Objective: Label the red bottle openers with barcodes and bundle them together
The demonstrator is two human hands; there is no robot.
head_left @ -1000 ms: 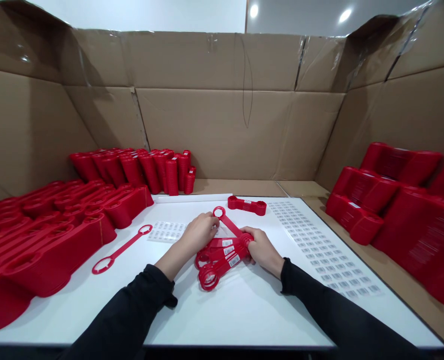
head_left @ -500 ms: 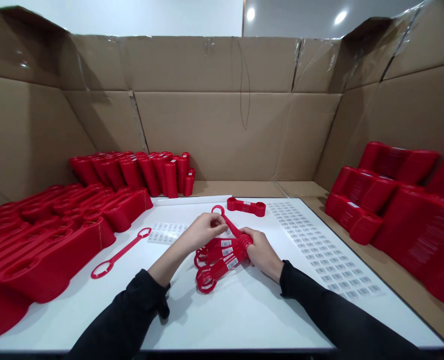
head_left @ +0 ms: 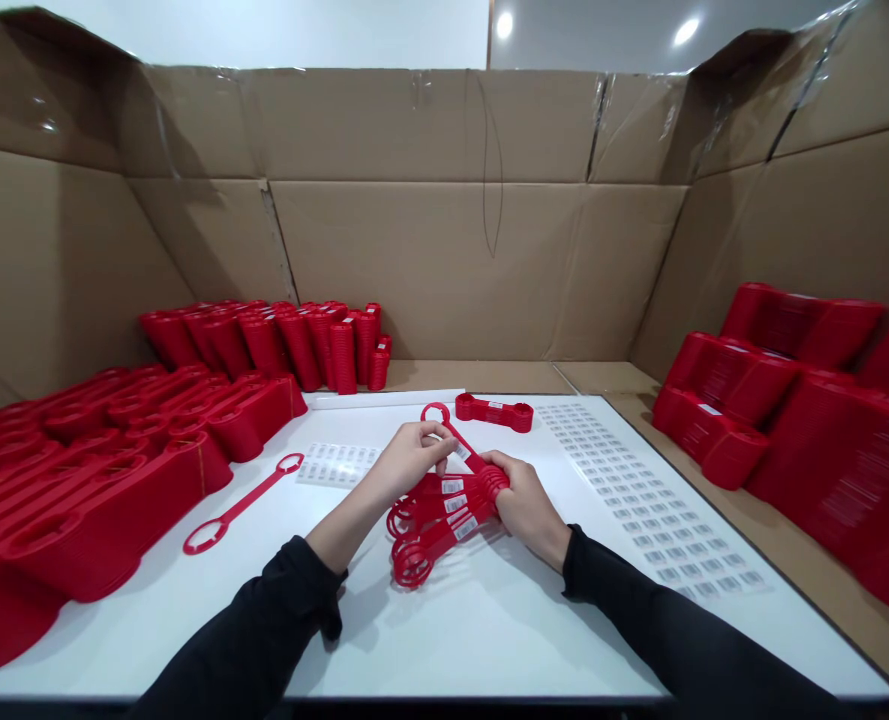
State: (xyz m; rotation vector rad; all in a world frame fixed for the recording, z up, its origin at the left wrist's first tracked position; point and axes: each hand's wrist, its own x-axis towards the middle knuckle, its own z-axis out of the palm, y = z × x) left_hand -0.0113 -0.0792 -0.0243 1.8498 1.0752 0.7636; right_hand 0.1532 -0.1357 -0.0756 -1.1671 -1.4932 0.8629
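- Cardboard walls (head_left: 414,270): brown, taped at the seams, standing behind and to both sides of the table.
- White table (head_left: 489,660): one, bearing the items below.
- Red plastic handle stacks (head_left: 99,510): large, lying along the table's left side.
- Side handle stacks (head_left: 811,430): large, on cardboard right of the table.
- Upright handle stacks (head_left: 286,345): in a row beyond the table's far left corner.
- Barcode sticker sheet (head_left: 646,490): large, on the table's right side.
- Small sticker sheet (head_left: 337,464): just left of the hands.
- Handle bunch (head_left: 444,520): fanned, barcode-labelled, mid-table.
- Right hand (head_left: 526,505): curled, pressed around the bunch's ends.
- Left hand (head_left: 412,460): pinching a ringed handle (head_left: 459,450) above the bunch.
- Loose handle (head_left: 245,500): flat on the table, left of the hands.
- Labelled handle (head_left: 493,412): at the table's far edge.
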